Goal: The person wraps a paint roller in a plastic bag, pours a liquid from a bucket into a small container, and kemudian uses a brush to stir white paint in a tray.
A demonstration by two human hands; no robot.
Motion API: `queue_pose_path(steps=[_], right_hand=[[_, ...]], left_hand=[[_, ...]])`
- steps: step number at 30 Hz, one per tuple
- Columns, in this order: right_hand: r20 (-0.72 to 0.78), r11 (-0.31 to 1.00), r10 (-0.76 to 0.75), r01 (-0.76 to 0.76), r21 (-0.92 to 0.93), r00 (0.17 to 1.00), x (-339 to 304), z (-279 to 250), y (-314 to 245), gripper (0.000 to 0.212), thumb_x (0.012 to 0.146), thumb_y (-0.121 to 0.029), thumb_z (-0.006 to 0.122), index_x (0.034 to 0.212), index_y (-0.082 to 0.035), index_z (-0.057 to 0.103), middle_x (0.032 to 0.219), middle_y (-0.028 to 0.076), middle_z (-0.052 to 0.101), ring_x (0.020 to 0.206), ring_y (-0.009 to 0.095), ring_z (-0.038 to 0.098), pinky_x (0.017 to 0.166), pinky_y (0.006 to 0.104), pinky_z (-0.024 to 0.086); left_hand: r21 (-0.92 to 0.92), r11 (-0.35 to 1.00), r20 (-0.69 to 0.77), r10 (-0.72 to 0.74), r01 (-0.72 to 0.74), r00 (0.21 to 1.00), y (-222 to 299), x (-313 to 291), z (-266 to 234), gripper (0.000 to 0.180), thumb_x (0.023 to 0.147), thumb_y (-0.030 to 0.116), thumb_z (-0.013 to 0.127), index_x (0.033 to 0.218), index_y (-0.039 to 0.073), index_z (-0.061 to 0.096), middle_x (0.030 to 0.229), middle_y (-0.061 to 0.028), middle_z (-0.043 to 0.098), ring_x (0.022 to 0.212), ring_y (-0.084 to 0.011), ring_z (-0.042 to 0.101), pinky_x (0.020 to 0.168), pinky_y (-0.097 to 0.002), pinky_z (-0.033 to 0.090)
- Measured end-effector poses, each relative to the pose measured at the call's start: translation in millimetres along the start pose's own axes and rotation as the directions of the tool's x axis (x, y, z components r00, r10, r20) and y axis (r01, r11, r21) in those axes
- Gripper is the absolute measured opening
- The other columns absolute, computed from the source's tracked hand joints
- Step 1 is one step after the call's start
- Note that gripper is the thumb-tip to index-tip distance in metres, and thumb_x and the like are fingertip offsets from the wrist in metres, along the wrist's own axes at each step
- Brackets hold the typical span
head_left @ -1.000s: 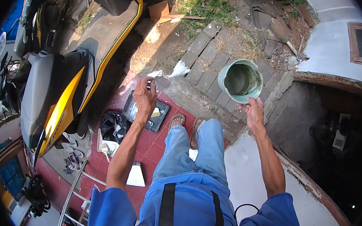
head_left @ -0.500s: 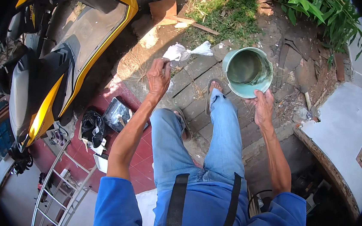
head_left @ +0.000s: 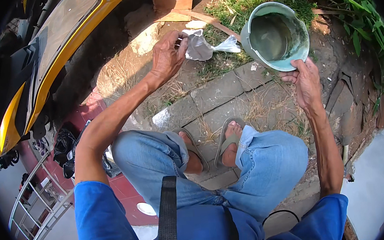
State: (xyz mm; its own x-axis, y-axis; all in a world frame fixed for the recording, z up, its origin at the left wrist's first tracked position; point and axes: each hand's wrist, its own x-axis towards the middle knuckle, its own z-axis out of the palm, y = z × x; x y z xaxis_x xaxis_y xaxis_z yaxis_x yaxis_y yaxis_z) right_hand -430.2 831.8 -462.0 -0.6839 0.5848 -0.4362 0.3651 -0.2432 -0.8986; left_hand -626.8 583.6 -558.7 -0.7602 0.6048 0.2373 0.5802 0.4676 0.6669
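Outdoors, daylight. Grey paving blocks (head_left: 217,92) across the centre — dry straw (head_left: 257,105) scattered over them. Red tiled floor (head_left: 126,192) at left. Bare soil (head_left: 115,76) and green grass (head_left: 228,9) beyond, patchy sun and shadow. Leafy plants (head_left: 369,31) upper right — pale wall (head_left: 382,181) lower right.

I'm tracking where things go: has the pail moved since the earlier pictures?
Yes: the pail, in the right hand, has moved forward, from over the paving to overlapping the grass in view.

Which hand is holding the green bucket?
The right hand holds the pale green bucket, its thumb at the rim. The left hand is different: it pinches crumpled whitish plastic.
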Motion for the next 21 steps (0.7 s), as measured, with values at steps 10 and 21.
queue_pose_path(steps=[10,21], right_hand=[[0.126,0.982,-0.082,0.101,-0.159,0.989,52,54,12,0.024,0.081,-0.009,0.045,0.099,0.006,0.049,0.082,0.016,0.061,0.059,0.020,0.063,0.052,0.0260,0.054],[0.182,0.886,-0.328,0.369,-0.282,0.927,61,94,-10,0.027,0.081,-0.010,0.042,0.097,0.011,0.049,0.072,0.017,0.061,0.052,0.020,0.062,0.044,0.0246,0.052]], left_hand=[[-0.052,0.997,0.017,0.051,-0.050,0.999,-13,-2,3,0.017,0.082,0.016,0.056,0.085,0.000,0.061,0.078,-0.0167,0.063,0.069,-0.0298,0.062,0.064,-0.0391,0.049],[-0.114,0.993,0.028,-0.020,0.023,0.999,-17,-6,-9,0.017,0.083,0.016,0.059,0.089,0.001,0.062,0.081,-0.0152,0.064,0.074,-0.0264,0.063,0.068,-0.0360,0.049]])
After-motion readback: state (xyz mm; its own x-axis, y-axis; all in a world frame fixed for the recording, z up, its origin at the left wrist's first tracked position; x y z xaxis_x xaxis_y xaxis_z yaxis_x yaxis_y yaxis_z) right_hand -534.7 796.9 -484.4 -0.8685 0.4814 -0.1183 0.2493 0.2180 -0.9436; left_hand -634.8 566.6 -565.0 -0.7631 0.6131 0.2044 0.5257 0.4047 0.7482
